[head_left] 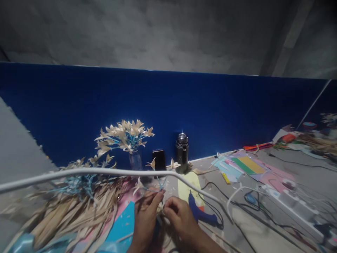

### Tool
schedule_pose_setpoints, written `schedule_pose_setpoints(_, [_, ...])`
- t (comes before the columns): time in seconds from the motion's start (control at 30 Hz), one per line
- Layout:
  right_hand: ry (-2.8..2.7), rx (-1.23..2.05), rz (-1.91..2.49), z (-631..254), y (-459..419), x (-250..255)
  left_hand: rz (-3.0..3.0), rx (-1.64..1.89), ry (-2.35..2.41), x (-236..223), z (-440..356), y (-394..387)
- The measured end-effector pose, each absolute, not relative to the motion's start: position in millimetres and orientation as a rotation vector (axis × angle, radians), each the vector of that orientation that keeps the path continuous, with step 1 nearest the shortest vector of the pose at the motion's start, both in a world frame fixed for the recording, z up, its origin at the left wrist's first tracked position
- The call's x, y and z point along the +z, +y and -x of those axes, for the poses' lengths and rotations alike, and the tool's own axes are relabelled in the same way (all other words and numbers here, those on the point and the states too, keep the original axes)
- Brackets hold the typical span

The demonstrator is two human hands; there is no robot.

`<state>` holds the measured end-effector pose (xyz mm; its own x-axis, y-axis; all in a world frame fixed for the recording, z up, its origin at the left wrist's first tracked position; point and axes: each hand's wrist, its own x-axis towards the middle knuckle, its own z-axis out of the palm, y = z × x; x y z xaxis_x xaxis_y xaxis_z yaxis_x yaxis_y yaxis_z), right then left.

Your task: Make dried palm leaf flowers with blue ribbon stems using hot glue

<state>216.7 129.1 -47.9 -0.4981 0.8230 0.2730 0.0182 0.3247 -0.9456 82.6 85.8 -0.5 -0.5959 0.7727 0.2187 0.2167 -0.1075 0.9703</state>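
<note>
My left hand pinches the stem of an artificial flower sprig, whose pale petals and thin blue stems spread above the fingertips. Close beside it, my right hand is closed, thumb against fingers, near the lower part of the stem; what lies in this pinch is too small to make out. A blue glue gun lies just right of my right hand, partly over a yellow sheet. Left of my hands are dried tan husk strips and a bright blue sheet.
A white cable crosses in front of the view. Behind stand a clear vase of similar flowers, a dark phone and a thermos flask. A white power strip with plugs, loose cords and coloured papers lie at right.
</note>
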Motion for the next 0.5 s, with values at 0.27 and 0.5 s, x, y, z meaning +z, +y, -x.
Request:
schedule_pose_setpoints(0.27, [-1.778, 1.03, 0.761, -217.9, 140.2, -51.4, -1.077, 1.73, 1.534, -10.4, -86.4, 86.2])
schedule_pose_setpoints(0.5, [-1.712, 1.352, 0.637, -219.4, 138.5, -46.6, -1.079, 1.708, 1.526, -9.1, -91.8, 76.8])
